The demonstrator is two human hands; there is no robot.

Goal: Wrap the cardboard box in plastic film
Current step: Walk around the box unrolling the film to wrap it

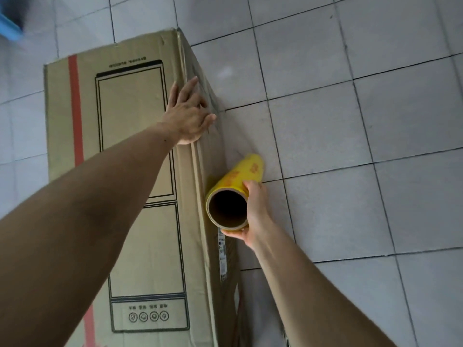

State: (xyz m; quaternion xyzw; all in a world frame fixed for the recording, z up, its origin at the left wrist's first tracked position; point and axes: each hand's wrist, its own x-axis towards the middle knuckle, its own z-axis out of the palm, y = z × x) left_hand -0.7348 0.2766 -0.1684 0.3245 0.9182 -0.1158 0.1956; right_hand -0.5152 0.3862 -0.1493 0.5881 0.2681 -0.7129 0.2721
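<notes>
A tall brown cardboard box (130, 121) with a red stripe and black printed outlines lies on the tiled floor, its top face towards me. My left hand (189, 115) presses flat on the box's right top edge, fingers spread. My right hand (254, 214) grips a yellow roll of plastic film (238, 189) by its near end, just right of the box's side. A clear sheet of film (235, 136) stretches from the roll up to the edge under my left hand.
Grey-white floor tiles (363, 121) with dark grout surround the box on the right and far side. A blue object (10, 23) sits at the top left corner. A white label (221, 249) runs down the box's right side.
</notes>
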